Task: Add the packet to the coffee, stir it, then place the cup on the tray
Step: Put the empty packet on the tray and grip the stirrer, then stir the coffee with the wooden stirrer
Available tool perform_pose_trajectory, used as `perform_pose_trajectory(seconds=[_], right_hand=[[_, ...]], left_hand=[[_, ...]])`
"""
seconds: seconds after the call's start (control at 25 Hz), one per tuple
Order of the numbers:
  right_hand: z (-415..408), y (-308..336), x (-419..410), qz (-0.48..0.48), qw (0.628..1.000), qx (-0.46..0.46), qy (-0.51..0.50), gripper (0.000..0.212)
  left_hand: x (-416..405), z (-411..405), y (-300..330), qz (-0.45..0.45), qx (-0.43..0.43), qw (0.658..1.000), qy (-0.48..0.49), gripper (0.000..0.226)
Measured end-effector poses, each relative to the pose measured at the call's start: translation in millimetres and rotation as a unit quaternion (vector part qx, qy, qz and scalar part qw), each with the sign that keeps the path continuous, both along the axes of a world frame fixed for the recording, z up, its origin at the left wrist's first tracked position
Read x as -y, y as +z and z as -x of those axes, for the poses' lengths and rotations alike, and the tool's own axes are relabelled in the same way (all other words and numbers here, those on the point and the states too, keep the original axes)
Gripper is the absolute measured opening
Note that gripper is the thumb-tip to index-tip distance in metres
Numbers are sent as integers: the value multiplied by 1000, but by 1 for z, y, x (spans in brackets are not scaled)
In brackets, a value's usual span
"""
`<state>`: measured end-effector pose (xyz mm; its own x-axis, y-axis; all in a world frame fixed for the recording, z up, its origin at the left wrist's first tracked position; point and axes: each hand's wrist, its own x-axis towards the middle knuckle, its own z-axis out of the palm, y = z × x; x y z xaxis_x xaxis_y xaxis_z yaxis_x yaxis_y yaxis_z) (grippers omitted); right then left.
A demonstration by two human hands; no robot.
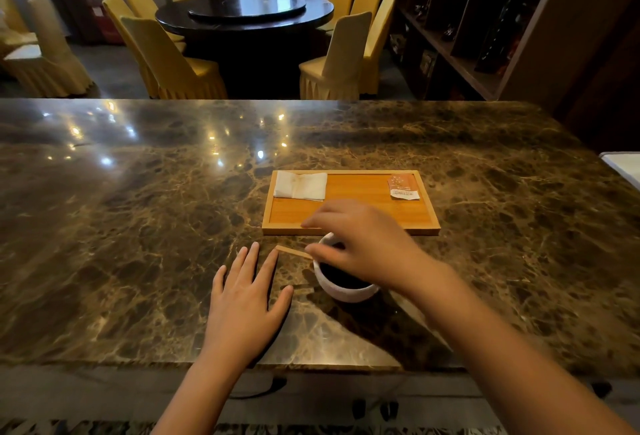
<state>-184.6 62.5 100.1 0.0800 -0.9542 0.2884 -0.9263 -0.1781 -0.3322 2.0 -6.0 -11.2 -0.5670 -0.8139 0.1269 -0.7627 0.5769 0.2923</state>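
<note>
Left hand [242, 299] is lying flat on the marble counter [138, 226] at lower centre, fingers spread, index tip just touching the near end of the wooden stir stick [292, 252]. Right hand [360, 244] is hovering over the white cup [341, 287] of dark coffee, thumb and fingertip pinching the stick's other end at the rim. Above the cup, the wooden tray [349, 228] is holding a folded white napkin [300, 185] at its left and the orange packet [402, 186] at its right; packet print is too small to read.

tray [349, 228] centre bare, napkin [300, 185] far-left, packet [403, 186] far-right
</note>
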Motion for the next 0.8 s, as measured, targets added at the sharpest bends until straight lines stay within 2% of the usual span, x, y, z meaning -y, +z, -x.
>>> perform_pose_trajectory(seconds=[0.16,0.28,0.52,0.64,0.8], right_hand=[[-24,-12,3,19,998,-63,25,21],[-30,-15,3,30,997,-59,28,14],[-10,0,-11,88,991,81,-53,11],[16,5,-21,119,973,160,-117,10],[44,-1,-39,112,944,252,-178,10]], left_hand=[[1,1,-2,2,-9,1000,-3,64],[1,0,-3,6,-8,1000,-2,63],[1,0,-1,-2,-2,1000,-1,66],[1,-1,-1,-3,0,1000,-2,65],[1,-1,-1,-3,-2,1000,-4,64]])
